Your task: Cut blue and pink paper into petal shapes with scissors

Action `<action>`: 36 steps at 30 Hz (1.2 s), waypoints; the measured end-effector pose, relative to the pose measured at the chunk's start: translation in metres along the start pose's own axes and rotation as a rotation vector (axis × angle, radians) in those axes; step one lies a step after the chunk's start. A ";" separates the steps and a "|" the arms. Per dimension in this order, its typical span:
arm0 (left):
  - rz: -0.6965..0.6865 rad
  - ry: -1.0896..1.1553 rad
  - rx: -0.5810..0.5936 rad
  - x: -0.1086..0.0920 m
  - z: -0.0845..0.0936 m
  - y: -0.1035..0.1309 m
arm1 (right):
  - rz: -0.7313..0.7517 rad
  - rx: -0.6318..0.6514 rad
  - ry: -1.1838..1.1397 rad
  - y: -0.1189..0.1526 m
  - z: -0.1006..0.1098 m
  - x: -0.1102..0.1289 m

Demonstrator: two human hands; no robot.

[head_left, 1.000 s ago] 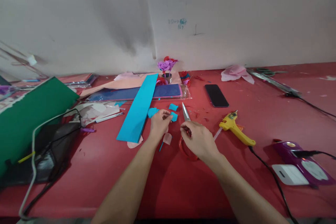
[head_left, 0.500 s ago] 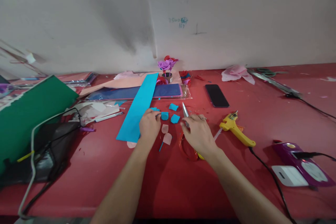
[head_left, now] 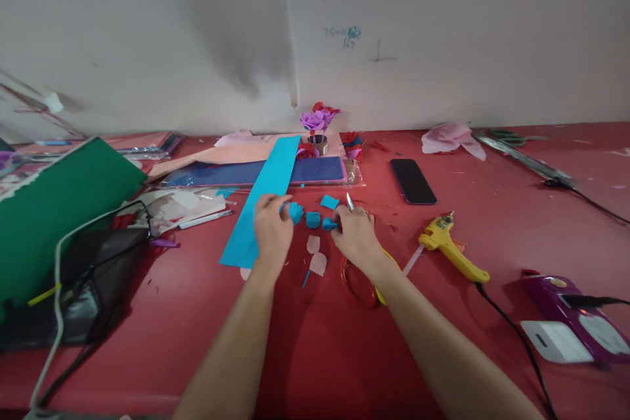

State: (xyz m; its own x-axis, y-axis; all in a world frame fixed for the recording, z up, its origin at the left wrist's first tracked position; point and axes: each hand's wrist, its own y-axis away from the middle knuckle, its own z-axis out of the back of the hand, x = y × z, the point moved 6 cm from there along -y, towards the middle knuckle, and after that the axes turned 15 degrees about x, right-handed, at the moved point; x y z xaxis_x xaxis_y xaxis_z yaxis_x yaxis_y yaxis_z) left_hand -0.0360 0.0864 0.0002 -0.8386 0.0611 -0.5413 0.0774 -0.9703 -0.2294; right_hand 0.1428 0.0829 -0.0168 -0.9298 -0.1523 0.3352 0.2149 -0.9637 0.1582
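Observation:
My left hand [head_left: 272, 228] rests over the long blue paper strip [head_left: 241, 236], its thumb and forefinger apart, beside a small stack of blue paper pieces [head_left: 296, 212]. With bent fingers, my right hand [head_left: 361, 236] pinches the edge of a small blue paper piece [head_left: 329, 224], which is lifted and curled. Between the hands lies another blue piece [head_left: 313, 220], and one more blue square [head_left: 329, 201] sits behind. Scissors [head_left: 358, 285] lie partly hidden under my right hand and wrist. Two pale pink petal-shaped pieces [head_left: 318, 264] are in front.
At right are a yellow glue gun [head_left: 453, 249], a black phone [head_left: 413, 181] and a purple power socket [head_left: 575, 315]. A small pot of paper flowers [head_left: 317, 143] stands by the wall. Green paper [head_left: 88, 190] and cables [head_left: 60, 302] occupy the left.
My right hand has moved left from over the scissors onto a blue piece, which now curls up. My left hand has drawn back slightly from the blue pieces, its fingers parting.

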 end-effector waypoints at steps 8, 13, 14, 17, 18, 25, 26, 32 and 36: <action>0.206 0.026 -0.006 0.036 0.028 -0.004 | -0.015 0.027 -0.122 -0.005 0.004 -0.008; 0.366 -0.156 0.194 0.040 0.023 0.000 | -0.048 -0.057 0.000 -0.005 0.003 -0.001; 0.398 -0.182 0.239 0.040 0.023 0.002 | -0.052 -0.060 0.020 -0.006 0.003 0.000; 0.453 -0.229 0.367 0.042 0.020 0.008 | -0.059 -0.064 0.061 -0.008 0.000 0.002; 0.463 -0.240 0.396 0.043 0.020 0.009 | -0.063 -0.065 0.065 -0.009 0.000 0.002; 0.495 -0.236 0.406 0.044 0.021 0.011 | -0.053 -0.025 -0.027 -0.015 -0.006 -0.004; 0.504 -0.231 0.401 0.043 0.022 0.010 | -0.052 -0.031 -0.034 -0.015 -0.006 -0.005; 0.492 -0.123 0.215 0.044 0.040 0.004 | -0.058 -0.159 -0.137 -0.011 0.003 -0.011; 0.463 -0.108 0.040 0.050 0.063 0.004 | -0.075 -0.189 -0.231 -0.007 0.012 -0.016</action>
State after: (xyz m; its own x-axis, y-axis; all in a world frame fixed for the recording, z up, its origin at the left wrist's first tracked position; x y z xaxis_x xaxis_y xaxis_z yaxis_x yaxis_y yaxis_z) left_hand -0.1113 0.0706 0.0234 -0.7722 -0.4023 -0.4918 0.4370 -0.8982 0.0486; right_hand 0.1599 0.0946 -0.0116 -0.8436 -0.0463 0.5350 0.0687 -0.9974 0.0220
